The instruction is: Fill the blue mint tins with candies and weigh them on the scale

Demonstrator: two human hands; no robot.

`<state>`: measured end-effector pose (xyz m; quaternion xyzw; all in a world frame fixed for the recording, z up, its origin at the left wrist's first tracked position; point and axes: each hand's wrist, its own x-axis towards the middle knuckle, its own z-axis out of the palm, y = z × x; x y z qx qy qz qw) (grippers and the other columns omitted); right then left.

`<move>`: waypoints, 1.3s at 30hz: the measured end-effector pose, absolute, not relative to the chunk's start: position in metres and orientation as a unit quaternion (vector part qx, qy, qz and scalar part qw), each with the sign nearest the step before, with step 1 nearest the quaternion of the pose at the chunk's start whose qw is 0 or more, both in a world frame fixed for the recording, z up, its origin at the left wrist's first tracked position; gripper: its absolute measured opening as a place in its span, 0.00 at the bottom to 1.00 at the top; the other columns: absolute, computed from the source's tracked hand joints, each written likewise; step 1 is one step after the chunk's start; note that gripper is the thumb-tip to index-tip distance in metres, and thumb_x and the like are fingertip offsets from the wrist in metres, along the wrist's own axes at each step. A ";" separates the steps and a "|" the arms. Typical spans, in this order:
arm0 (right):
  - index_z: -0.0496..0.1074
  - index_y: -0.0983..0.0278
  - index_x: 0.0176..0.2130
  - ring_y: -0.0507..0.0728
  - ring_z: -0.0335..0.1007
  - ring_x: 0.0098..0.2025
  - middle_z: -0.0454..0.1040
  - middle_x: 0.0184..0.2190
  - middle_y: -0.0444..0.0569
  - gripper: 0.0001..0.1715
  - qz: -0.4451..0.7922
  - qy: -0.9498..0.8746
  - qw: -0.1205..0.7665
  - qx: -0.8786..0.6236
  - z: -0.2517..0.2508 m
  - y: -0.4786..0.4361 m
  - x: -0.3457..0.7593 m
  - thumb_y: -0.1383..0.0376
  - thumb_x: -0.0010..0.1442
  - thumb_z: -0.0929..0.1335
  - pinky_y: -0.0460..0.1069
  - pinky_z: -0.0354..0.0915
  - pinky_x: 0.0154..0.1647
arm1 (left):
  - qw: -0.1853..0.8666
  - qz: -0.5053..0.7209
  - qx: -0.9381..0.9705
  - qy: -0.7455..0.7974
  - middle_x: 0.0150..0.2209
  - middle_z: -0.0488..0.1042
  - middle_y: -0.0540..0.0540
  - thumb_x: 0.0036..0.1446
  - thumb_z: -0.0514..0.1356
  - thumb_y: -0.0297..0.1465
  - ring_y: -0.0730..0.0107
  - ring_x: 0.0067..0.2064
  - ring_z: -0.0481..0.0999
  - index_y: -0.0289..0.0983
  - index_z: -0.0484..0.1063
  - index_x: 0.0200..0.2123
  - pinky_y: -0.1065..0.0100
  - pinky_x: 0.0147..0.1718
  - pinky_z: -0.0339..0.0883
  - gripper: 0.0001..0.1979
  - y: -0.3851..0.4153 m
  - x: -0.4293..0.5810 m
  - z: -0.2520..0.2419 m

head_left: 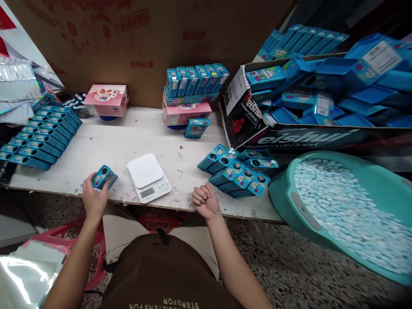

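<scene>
**A:** Head view, entry one: the left hand (pixel 95 195). Contents?

**B:** One blue candy tin (pixel 103 177), held closed around its lower end, just above the table's front edge. Long axis slants from lower left to upper right.

**A:** Entry two: the right hand (pixel 206 201).

**B:** Curled nearly shut, knuckles raised, nothing visible in it. It sits at the front edge of the white work table (pixel 96 146).

**A:** Position of the blue candy tin relative to both hands?

**B:** Wholly with the left hand; the right hand lies well apart, on the far side of the digital scale (pixel 148 178). The tin is near that scale, not touching it.

**A:** Nearest stock to the right hand?

**B:** A loose stack of blue tins (pixel 238 169), just beside it to the right.

**A:** Remaining items?

**B:** Rows of blue tins (pixel 38 139) at the table's left end, a pink box (pixel 106 100), a cardboard carton (pixel 244 98) heaped with more tins, and a teal basin (pixel 283 193) of white mints (pixel 347 210), lower right.
</scene>
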<state>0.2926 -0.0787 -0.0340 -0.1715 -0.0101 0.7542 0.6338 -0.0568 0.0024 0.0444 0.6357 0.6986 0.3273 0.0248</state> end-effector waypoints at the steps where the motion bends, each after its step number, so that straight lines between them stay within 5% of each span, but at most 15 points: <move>1: 0.41 0.63 0.18 0.47 0.38 0.16 0.43 0.16 0.38 0.31 0.754 -0.009 0.634 -0.170 -0.034 -0.078 0.292 0.59 0.63 0.62 0.42 0.47 0.14 | 0.037 0.328 0.630 0.703 0.45 0.71 0.40 0.50 0.62 0.38 0.57 0.48 0.70 0.36 0.66 0.49 0.58 0.48 0.64 0.23 0.005 -0.056 0.049; 9: 0.42 0.64 0.18 0.47 0.38 0.16 0.43 0.16 0.38 0.31 0.755 -0.007 0.636 -0.161 -0.032 -0.077 0.292 0.59 0.64 0.61 0.42 0.45 0.14 | 0.116 0.387 0.709 0.579 0.44 0.73 0.45 0.50 0.63 0.37 0.64 0.46 0.72 0.38 0.68 0.46 0.63 0.46 0.65 0.20 0.021 0.015 0.098; 27: 0.41 0.64 0.17 0.47 0.37 0.16 0.43 0.16 0.38 0.31 0.754 -0.001 0.636 -0.161 -0.031 -0.074 0.295 0.58 0.65 0.60 0.42 0.45 0.14 | 0.200 0.348 0.733 0.549 0.45 0.73 0.44 0.50 0.62 0.36 0.62 0.47 0.71 0.38 0.68 0.46 0.62 0.47 0.65 0.19 0.047 0.050 0.072; 34: 0.41 0.63 0.17 0.48 0.38 0.16 0.45 0.15 0.38 0.31 0.743 -0.008 0.643 -0.188 -0.033 -0.077 0.295 0.58 0.64 0.60 0.43 0.44 0.14 | 0.221 0.355 0.740 0.527 0.55 0.65 0.40 0.46 0.65 0.41 0.59 0.57 0.64 0.40 0.49 0.61 0.57 0.55 0.58 0.42 0.042 0.028 0.061; 39: 0.41 0.63 0.18 0.48 0.38 0.16 0.45 0.15 0.38 0.31 0.740 -0.010 0.641 -0.202 -0.034 -0.077 0.295 0.57 0.64 0.61 0.43 0.44 0.14 | 0.114 0.430 0.643 0.623 0.53 0.65 0.39 0.62 0.47 0.39 0.63 0.56 0.64 0.37 0.53 0.57 0.58 0.56 0.56 0.22 0.027 -0.022 0.034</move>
